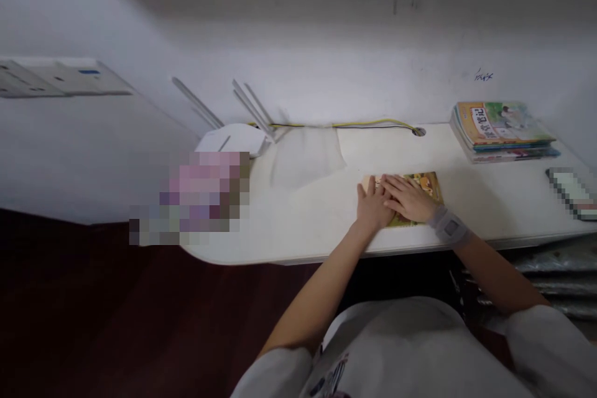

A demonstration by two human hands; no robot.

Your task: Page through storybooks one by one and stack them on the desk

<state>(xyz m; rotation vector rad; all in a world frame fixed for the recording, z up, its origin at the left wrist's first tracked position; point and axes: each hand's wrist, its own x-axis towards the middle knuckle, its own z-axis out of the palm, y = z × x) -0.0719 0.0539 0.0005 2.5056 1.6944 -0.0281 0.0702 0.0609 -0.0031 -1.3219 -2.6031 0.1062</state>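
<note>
Looking down past a white shirt [396,348] at a white wall [326,62], with a dark red floor [69,305] below and to the left, the view takes in a long white counter [494,205] with a rounded corner. A pale panel [60,78] sits on the wall at far left. Silvery padded bags [555,277] lie under the counter at right.

At the counter's back right corner sits a stack of books [501,130], a colourful notebook on top. At the back left stands a white router [233,140] with its thin antennas [252,106] angled up, and a translucent sheet [305,158] lies flat just beside it. Two pixelated patches hide whatever is there: one [196,199] at the counter's left end, the other [571,194] at its right edge.

Near the front edge, a yellow booklet [429,189] with a cartoon cover lies flat, mostly covered. The left grip [373,205] is spread, palm down on the booklet's left end. The right grip [408,198] rests flat across the booklet, fingers close together, their tips touching the left grip's fingers. Neither pinches anything. A gray wristband [450,227] circles the right wrist. A yellow cable [336,125] runs along the wall to a small grommet [418,132].
</note>
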